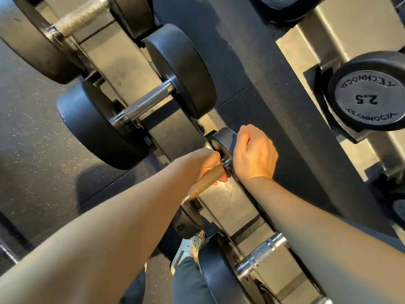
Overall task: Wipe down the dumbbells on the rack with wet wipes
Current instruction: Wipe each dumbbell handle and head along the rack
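Observation:
A small black dumbbell lies on the grey rack (225,200) in mid view. My left hand (208,162) grips its knurled handle (210,177) from the left, with the fingertips showing under the bar. My right hand (254,152) is curled over the rim of its far head (221,139), knuckles up. The near head (186,222) pokes out below my left forearm. No wet wipe shows; the inside of my right hand is hidden.
A larger dumbbell (144,104) sits in the cradle just beyond, with a bigger one (81,16) at top left. Another handle (260,253) lies closer to me. A 2.5 dumbbell (368,99) rests on the lower tier at right. My shoe (190,246) stands on the speckled rubber floor (32,128).

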The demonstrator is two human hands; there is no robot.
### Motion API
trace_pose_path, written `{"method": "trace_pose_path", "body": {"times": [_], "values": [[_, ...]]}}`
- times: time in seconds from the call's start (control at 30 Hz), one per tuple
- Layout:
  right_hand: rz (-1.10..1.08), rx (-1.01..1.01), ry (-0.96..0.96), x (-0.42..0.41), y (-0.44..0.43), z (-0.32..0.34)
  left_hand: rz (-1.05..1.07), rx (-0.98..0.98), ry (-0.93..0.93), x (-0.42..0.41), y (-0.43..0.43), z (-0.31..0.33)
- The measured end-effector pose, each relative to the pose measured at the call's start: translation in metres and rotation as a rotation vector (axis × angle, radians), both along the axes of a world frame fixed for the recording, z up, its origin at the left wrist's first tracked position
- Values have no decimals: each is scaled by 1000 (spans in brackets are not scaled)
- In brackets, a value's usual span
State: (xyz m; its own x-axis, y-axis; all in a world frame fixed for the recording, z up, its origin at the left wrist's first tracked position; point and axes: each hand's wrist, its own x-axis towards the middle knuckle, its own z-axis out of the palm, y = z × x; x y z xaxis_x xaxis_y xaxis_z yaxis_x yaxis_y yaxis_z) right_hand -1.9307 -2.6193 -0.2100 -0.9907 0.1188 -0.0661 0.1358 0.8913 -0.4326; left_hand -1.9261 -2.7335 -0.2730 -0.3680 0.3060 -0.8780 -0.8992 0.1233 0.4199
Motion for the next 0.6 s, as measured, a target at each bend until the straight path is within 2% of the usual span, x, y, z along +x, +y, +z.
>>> {"method": "trace_pose_path", "body": {"times": [0.1, 0.2, 0.27, 0.3, 0.37, 0.53, 0.6], "values": [[29, 36, 4, 0, 0, 0, -6, -282, 324, 15, 19, -9], [34, 49, -2, 0, 1, -1, 1, -564, 744, 57, 32, 19], [40, 43, -1, 0, 0, 0, -49, -668, 946, 70, 33, 24], [42, 40, 0, -1, 0, 0, -46, -669, 951, 67, 33, 21], [55, 43, -1, -1, -1, 1, -34, -568, 837, 57, 27, 13], [89, 96, 13, -2, -1, -1, 60, -282, 377, 28, 9, 1], [95, 110, 11, -2, 0, -1, 62, -284, 230, 11, 8, -1]]}}
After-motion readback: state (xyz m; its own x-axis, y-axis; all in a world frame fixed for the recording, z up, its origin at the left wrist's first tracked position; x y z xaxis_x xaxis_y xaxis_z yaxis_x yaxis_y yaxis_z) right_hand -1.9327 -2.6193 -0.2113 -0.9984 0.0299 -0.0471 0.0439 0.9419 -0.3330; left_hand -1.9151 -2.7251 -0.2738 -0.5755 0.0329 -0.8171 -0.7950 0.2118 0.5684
